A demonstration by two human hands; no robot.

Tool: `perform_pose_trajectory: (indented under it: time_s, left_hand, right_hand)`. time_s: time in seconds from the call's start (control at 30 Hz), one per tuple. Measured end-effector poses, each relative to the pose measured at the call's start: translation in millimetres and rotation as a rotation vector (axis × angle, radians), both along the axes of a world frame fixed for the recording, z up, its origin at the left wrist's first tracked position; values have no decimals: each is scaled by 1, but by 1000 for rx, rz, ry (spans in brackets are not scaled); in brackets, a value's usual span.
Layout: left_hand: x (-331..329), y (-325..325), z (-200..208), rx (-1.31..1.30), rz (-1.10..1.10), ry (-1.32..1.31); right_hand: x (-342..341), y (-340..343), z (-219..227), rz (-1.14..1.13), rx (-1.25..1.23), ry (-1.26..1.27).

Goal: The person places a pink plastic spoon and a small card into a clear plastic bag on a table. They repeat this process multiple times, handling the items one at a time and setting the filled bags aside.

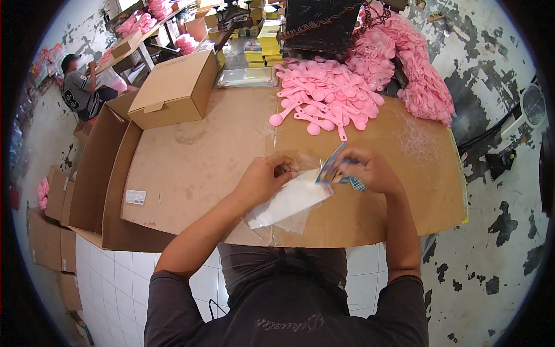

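Observation:
My left hand [267, 178] is closed, thumb and fingers pinching the edge of a clear plastic bag near the table's middle. Under and beside it lies a white flat piece [289, 201], slanting up to the right; clear film shows around its lower end. To the right, my right hand [370, 169] grips a blue printed card [329, 169] with its fingers curled, slightly smeared by motion. The card's lower end meets the right tip of the white piece. Whether it is inside the bag I cannot tell. Beyond my hands is a heap of pink plastic scoops [329, 92].
Cardboard [196, 156] covers the table. A closed carton [173, 87] stands at the back left, above an open box [110, 168]. Clear bags [247, 77] lie beside the scoops. Bagged pink scoops [425, 75] hang at the right. A person [81, 87] sits far left.

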State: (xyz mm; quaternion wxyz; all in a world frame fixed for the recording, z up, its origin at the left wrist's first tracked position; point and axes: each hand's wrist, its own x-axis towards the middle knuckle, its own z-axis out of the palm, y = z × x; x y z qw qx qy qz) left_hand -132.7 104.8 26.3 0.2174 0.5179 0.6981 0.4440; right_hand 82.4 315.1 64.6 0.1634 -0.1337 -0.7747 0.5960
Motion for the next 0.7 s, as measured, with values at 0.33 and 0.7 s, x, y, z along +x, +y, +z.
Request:
perform_pose_trajectory:
  time_s: [0.33, 0.7]
  left_hand:
    - [-28, -10, 8, 231, -70, -565]
    - [-4, -10, 20, 3, -128, -584]
  right_hand:
    - [-14, -20, -6, 162, 449, -103]
    - [-23, -21, -1, -127, 95, 72]
